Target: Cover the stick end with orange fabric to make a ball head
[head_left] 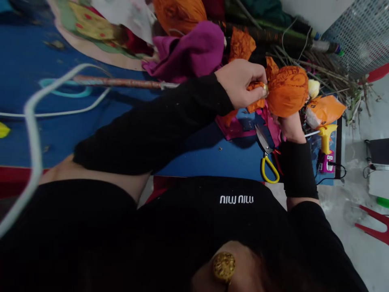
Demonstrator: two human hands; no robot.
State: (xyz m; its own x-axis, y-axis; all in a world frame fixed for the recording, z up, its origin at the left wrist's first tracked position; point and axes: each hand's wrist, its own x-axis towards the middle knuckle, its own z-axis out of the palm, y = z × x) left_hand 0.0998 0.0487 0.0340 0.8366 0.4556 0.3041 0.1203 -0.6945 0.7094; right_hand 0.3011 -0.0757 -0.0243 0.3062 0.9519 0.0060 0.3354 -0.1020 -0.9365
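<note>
A round ball wrapped in patterned orange cloth is held up over the right part of the blue table. My left hand pinches a gathered tail of orange cloth just left of the ball, thumb against fingers. From below, my right hand grips the ball's underside, its fingers mostly hidden behind the cloth. Scissors with yellow handles lie open beneath the hands, close to the table's near edge. Magenta cloth pieces rest around the blades.
Purple cloth and a larger orange bundle lie at the back. A yellow glue gun sits by a pink power strip on the right. Dry twigs stick out past the table. A white cable loops at left.
</note>
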